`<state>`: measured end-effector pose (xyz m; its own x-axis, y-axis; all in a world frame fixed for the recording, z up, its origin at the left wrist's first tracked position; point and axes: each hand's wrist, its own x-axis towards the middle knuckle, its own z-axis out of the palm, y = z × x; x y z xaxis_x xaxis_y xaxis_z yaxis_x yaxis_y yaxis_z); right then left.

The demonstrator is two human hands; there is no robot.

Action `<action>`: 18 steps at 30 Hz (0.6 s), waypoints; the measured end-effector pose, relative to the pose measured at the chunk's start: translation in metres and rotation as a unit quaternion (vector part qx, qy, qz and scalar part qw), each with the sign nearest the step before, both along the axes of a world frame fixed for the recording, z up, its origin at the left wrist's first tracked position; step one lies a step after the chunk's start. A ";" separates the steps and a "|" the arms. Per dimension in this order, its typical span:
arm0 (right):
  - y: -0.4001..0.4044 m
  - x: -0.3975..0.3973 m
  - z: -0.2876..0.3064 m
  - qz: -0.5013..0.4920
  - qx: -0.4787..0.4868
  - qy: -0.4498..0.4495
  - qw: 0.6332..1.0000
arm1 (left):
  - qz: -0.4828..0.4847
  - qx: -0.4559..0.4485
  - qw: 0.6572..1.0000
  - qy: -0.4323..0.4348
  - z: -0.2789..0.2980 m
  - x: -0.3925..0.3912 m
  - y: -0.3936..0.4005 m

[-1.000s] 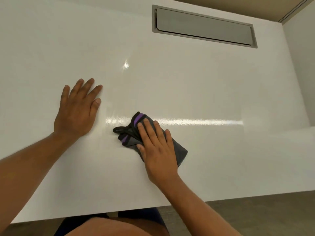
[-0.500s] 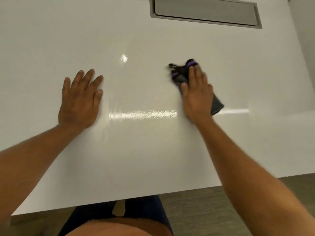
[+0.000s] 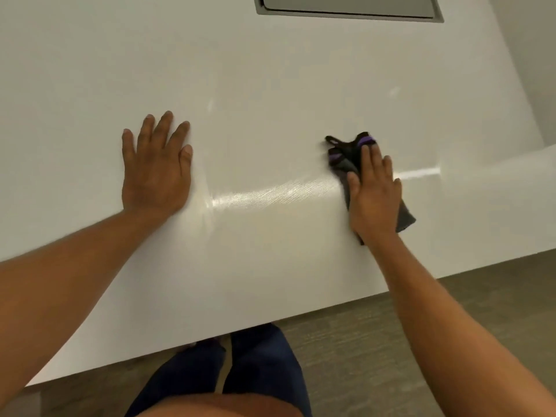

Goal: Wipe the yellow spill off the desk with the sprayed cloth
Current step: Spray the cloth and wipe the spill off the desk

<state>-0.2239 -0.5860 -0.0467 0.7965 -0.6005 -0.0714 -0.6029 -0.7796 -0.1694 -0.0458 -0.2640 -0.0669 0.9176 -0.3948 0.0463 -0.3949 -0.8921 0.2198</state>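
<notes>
White and glossy, the counter [image 3: 270, 70] fills most of my view, with a pale streak of reflected light running across it between my two hands. My left hand [image 3: 156, 170] lies flat on the surface, palm down, its fingers [image 3: 164, 127] stretched forward and only slightly spread, the thumb lying alongside; it holds nothing. Well apart from it, to the right, my right hand [image 3: 373, 194] presses flat on the cloth [image 3: 343, 158], fingers [image 3: 368, 158] laid out straight and close together over the fabric rather than curled around it, so the cloth is pinned between palm and counter.

The cloth is dark grey with black parts and purple trim. Its bunched front end sticks out beyond my fingertips and to their left, with a thin black loop pointing left. Another grey corner shows behind the heel of my hand, on the right side. The cloth sits toward the right part of the counter, near the streak of light.

I cannot make out any yellow spill on the surface; the sheen near the cloth looks finely streaked. At the far edge of the counter a grey rectangular panel [image 3: 349, 7] is set into the top. Below the near edge I see brownish floor [image 3: 376, 341] and my legs in dark blue trousers [image 3: 255, 371].
</notes>
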 end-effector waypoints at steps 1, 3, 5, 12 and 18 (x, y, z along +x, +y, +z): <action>-0.022 0.008 0.004 -0.050 0.005 -0.002 0.999 | -0.001 -0.001 1.000 0.000 0.000 0.000 0.000; -0.033 0.020 0.006 -0.126 0.013 -0.008 0.992 | -0.005 0.000 1.000 0.001 -0.002 0.000 0.001; 0.000 0.030 0.007 -0.151 0.008 -0.008 0.988 | -0.007 0.000 1.000 0.002 -0.004 0.001 0.002; 0.221 -0.003 -0.011 0.044 0.027 -0.014 0.999 | -0.010 0.002 1.000 0.002 -0.006 0.003 0.003; 0.149 -0.044 -0.011 0.044 -0.009 0.006 0.999 | -0.014 0.000 1.000 0.005 -0.005 0.003 0.004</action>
